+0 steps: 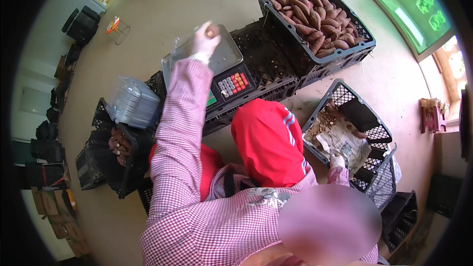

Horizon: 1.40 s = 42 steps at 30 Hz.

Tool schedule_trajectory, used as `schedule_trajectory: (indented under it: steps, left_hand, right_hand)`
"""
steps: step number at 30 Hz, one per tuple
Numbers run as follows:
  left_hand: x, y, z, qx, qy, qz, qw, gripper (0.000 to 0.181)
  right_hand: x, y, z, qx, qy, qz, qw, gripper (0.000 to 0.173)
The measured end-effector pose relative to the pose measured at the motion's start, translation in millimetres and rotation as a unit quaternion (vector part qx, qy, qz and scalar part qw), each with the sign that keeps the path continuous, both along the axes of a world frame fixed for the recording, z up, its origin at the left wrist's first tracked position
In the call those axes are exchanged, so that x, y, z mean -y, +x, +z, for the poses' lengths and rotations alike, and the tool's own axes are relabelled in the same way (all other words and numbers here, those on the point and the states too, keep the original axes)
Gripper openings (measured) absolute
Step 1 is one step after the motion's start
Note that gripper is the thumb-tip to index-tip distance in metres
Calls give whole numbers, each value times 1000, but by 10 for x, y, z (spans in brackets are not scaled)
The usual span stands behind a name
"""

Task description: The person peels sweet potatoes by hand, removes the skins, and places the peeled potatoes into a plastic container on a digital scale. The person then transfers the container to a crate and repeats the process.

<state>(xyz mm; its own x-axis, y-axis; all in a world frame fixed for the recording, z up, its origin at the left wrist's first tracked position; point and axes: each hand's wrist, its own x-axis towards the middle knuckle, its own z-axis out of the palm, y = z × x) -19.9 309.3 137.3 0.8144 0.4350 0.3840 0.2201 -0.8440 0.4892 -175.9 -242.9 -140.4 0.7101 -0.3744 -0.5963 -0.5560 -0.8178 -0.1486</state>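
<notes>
My left hand (205, 43), in a whitish glove, is raised over the metal pan of a digital scale (229, 53). It grips a sweet potato (212, 31) with a pale cut end, blurred. A clear plastic tray (178, 48) lies on the pan, partly hidden by my arm. My right hand (337, 160), also gloved, is low at the near edge of a black plastic crate (373, 120). Something grey shows by its fingers, too small to make out. Inside that crate are crumpled paper (356, 151), cut scraps (325, 123) and a few sweet potatoes (334, 110).
A black crate heaped with sweet potatoes (314, 14) stands beyond upturned crates (264, 50) bearing the scale. Stacked clear plastic trays (135, 101) stand at left, above a crate with trimmed sweet potatoes (119, 146). A red stool (433, 118) is far right.
</notes>
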Motion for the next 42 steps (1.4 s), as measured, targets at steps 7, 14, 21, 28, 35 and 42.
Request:
schedule_trajectory:
  steps: [7, 14, 21, 28, 35, 42]
  left_hand:
    - [-524, -263, -605, 18, -178, -20, 984, 52]
    - [-274, -240, -287, -73, -315, 55, 945, 33]
    - [830, 218, 101, -66, -133, -250, 957, 38]
    - [3000, -312, 353, -132, 24, -536, 833, 38]
    - [3167, -453, -408, -355, 143, -488, 784, 43]
    - [3209, -403, -584, -395, 125, -517, 749, 41]
  right_hand:
    - [43, -70, 70, 19, 29, -22, 999, 42]
    - [97, -103, -39, 129, 87, 21, 988, 35]
    - [54, 235, 166, 5, 170, -65, 983, 35]
    - [-197, 1316, 190, 82, 233, -126, 961, 41]
    - [-237, 1785, 166, 61, 176, -232, 955, 45]
    - [245, 1814, -807, 24, 63, -176, 982, 64]
